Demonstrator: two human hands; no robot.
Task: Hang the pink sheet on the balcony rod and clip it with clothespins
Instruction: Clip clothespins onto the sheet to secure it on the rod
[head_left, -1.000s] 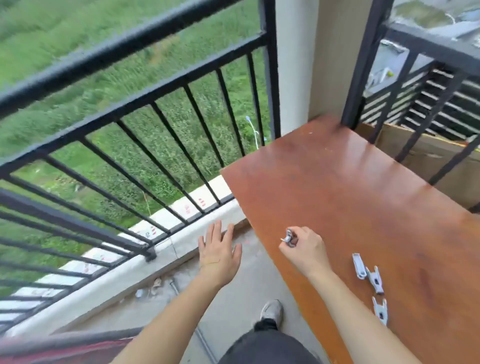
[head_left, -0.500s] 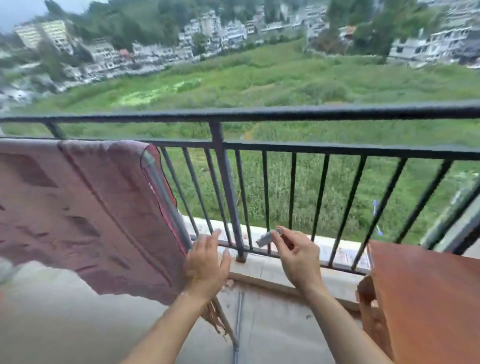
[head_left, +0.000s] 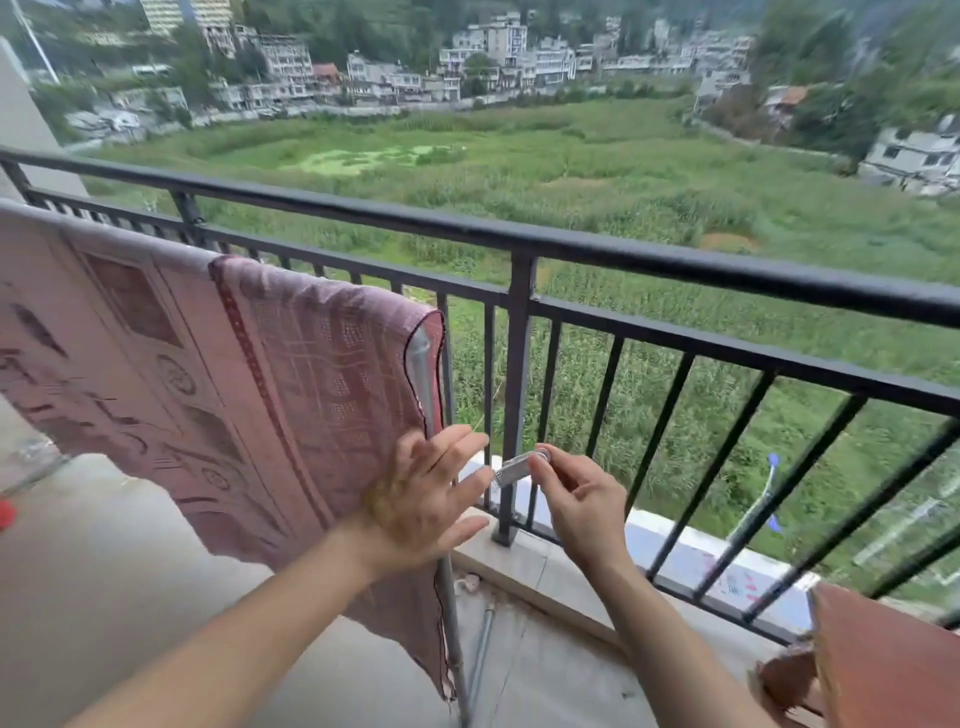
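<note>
Head view: clothespin (head_left: 519, 466) is pinched in the fingers of the right hand (head_left: 584, 501), left hand (head_left: 421, 501) is spread empty beside the pink sheet (head_left: 234, 389); railing (head_left: 519, 332) is right behind, desk (head_left: 888, 665) far right.

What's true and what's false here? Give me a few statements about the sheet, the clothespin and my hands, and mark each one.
1. The pink sheet hangs over a silver rod. True.
2. The right hand pinches a metal clothespin. True.
3. The left hand grips the clothespin too. False: it is open, fingers spread, by the sheet's right edge.
4. The clothespin is clipped onto the sheet. False: it is held clear of the sheet, in front of the black railing.
</note>
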